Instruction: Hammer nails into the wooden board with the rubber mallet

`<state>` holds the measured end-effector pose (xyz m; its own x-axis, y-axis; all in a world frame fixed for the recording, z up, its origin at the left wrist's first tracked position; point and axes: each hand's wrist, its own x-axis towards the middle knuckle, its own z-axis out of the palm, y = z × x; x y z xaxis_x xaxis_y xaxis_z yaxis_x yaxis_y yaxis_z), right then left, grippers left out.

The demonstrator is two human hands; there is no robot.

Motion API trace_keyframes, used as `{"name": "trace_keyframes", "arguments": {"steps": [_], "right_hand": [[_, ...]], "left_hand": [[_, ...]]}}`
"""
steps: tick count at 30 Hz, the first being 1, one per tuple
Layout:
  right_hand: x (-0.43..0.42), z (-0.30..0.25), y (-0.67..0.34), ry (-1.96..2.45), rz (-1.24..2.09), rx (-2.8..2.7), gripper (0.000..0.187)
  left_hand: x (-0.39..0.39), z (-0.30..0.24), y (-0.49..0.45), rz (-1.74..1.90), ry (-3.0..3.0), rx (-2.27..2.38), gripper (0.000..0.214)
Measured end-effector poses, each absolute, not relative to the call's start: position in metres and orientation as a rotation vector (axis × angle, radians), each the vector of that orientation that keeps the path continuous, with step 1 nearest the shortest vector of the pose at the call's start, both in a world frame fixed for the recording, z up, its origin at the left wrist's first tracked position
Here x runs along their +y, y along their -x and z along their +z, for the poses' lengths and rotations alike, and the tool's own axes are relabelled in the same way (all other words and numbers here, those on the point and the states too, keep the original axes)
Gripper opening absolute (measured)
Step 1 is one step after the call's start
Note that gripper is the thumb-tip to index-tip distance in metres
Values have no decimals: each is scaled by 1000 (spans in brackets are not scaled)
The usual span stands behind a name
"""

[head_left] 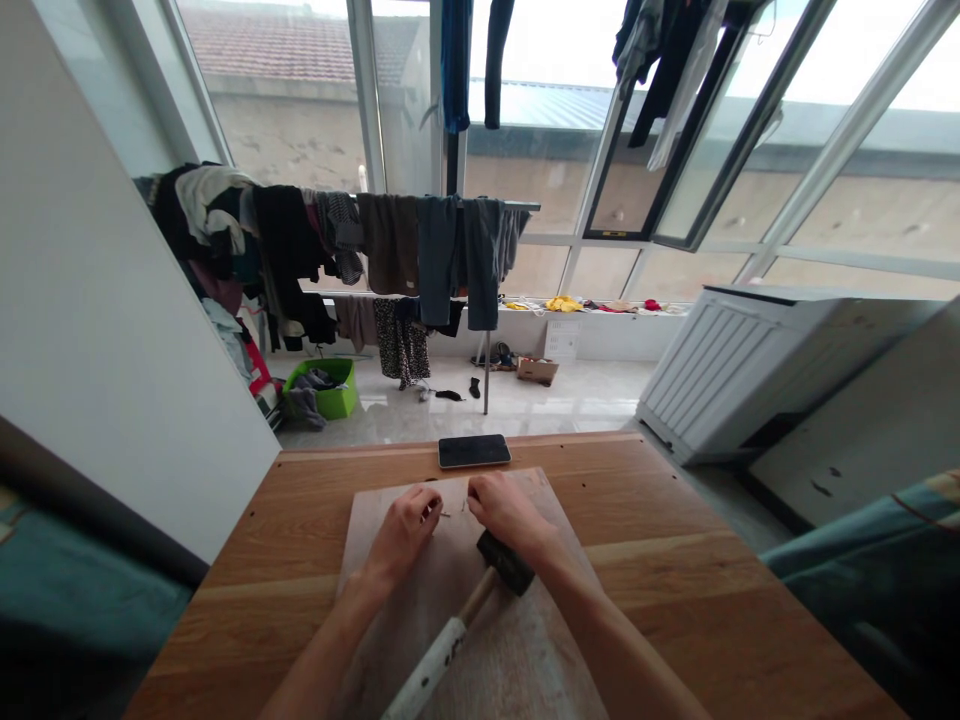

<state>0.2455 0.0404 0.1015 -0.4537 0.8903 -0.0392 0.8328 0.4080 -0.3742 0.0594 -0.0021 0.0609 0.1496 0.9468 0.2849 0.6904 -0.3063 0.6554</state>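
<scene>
A pale wooden board [517,650] lies on a brown wooden table [675,570]. My left hand [405,530] rests on the board with its fingers curled, pinching a small nail near its fingertips. My right hand [506,510] is beside it, fingers closed in a pinch on something too small to name. A mallet [465,620] with a black head and a light handle lies on the board, its head under my right wrist. Neither hand holds the mallet.
A dark phone [474,451] lies flat at the table's far edge. Beyond it stand a rack of hanging clothes [420,250], a green basket [330,390] on the floor, a white panel [735,360] at right and a white wall [97,330] at left.
</scene>
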Motion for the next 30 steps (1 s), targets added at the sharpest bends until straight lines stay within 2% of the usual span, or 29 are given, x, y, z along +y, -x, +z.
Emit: {"name": "trace_keyframes", "arguments": {"steps": [4, 9, 20, 27, 30], "right_hand": [[42, 95, -236, 1509, 530, -2538, 14], [39, 94, -230, 1510, 507, -2548, 24], [33, 90, -227, 1394, 516, -2550, 22], [22, 95, -232, 1390, 528, -2512, 24], [15, 98, -239, 1370, 542, -2486, 23]], "left_hand": [[-12, 65, -38, 828, -2265, 1533, 22], [-16, 62, -33, 466, -2674, 1361, 32], [-8, 63, -49, -13, -3175, 1112, 25], [2, 48, -62, 95, -3075, 1088, 23], [10, 56, -60, 86, -2941, 1150, 29]]}}
